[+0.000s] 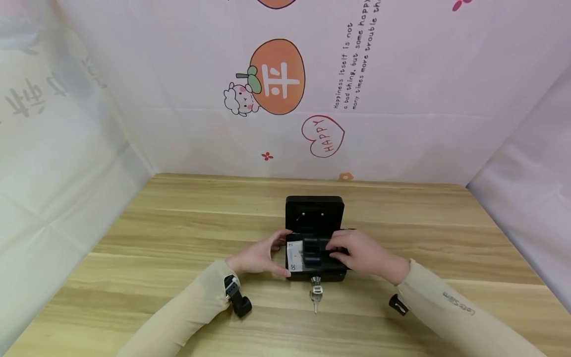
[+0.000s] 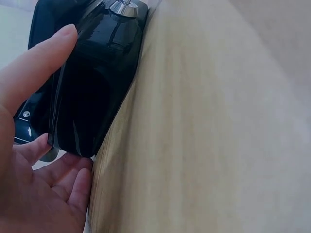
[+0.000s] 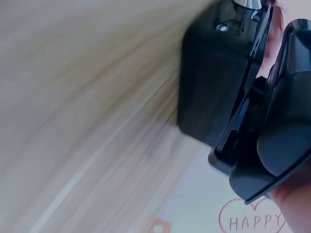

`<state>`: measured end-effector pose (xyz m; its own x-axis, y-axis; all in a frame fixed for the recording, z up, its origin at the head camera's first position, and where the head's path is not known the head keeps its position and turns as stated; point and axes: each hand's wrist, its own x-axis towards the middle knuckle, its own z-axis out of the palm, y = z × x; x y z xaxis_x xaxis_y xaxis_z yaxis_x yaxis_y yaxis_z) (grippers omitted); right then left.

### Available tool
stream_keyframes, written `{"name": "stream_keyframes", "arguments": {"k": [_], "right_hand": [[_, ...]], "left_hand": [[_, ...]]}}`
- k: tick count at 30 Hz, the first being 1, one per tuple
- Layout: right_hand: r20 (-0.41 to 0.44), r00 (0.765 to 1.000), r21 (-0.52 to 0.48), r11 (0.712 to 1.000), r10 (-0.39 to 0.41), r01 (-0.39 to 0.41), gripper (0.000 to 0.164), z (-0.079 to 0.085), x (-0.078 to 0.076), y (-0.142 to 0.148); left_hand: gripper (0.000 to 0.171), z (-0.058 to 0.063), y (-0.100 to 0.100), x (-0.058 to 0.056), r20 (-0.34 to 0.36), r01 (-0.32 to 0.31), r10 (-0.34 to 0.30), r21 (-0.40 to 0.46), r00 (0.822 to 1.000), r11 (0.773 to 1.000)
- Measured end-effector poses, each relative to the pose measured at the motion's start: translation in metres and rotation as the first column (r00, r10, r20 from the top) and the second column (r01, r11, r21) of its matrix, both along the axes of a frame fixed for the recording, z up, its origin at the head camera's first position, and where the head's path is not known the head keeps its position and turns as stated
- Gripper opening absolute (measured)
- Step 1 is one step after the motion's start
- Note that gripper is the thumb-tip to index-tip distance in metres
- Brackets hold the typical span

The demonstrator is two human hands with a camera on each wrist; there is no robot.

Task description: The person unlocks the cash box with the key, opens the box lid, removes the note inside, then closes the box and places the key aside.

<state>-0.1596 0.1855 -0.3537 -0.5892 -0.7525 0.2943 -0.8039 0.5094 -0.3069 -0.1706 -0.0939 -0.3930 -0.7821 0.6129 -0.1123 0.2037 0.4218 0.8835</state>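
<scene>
A black cash box [image 1: 314, 276] stands on the table with its lid [image 1: 314, 210] raised at the back. My left hand [image 1: 258, 254] holds the box by its left end, thumb at the front corner and fingers at the rear one. My right hand [image 1: 363, 253] grips a black coin tray [image 1: 312, 260], its fingers hooked into the compartments. Seen from the right wrist, the tray [image 3: 286, 126] sits tilted over the box, jutting past its right end. A banknote [image 1: 295, 256] marked 20 shows at the left inside the box. Keys [image 1: 316, 295] hang from the front lock.
The wood-grain table [image 1: 200, 213] reaches back to a printed cloth [image 1: 200, 144], and more cloth hangs at both sides. A black wrist camera [image 1: 241, 303] on the left sleeve sits close above the tabletop; another [image 1: 398, 305] is under the right wrist.
</scene>
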Motion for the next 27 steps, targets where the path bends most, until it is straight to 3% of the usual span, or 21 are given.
{"name": "stream_keyframes", "arguments": {"k": [7,16,27], "right_hand": [[-0.077,0.997,-0.036,0.999,0.007,-0.009,0.018,0.004,0.001,0.022],[-0.171,0.981,-0.042,0.995,-0.093,0.087,0.021,0.005,0.0,0.055],[-0.137,0.972,0.017,0.98,-0.194,0.198,0.019,0.001,-0.001,0.078]], "left_hand": [[0.097,0.0,0.0,-0.002,-0.004,0.006,-0.006,0.004,1.0,1.0],[0.098,-0.002,-0.001,-0.002,0.004,-0.004,0.004,0.002,1.0,1.0],[0.096,-0.001,0.0,-0.001,-0.003,0.009,-0.009,0.014,1.0,1.0]]}}
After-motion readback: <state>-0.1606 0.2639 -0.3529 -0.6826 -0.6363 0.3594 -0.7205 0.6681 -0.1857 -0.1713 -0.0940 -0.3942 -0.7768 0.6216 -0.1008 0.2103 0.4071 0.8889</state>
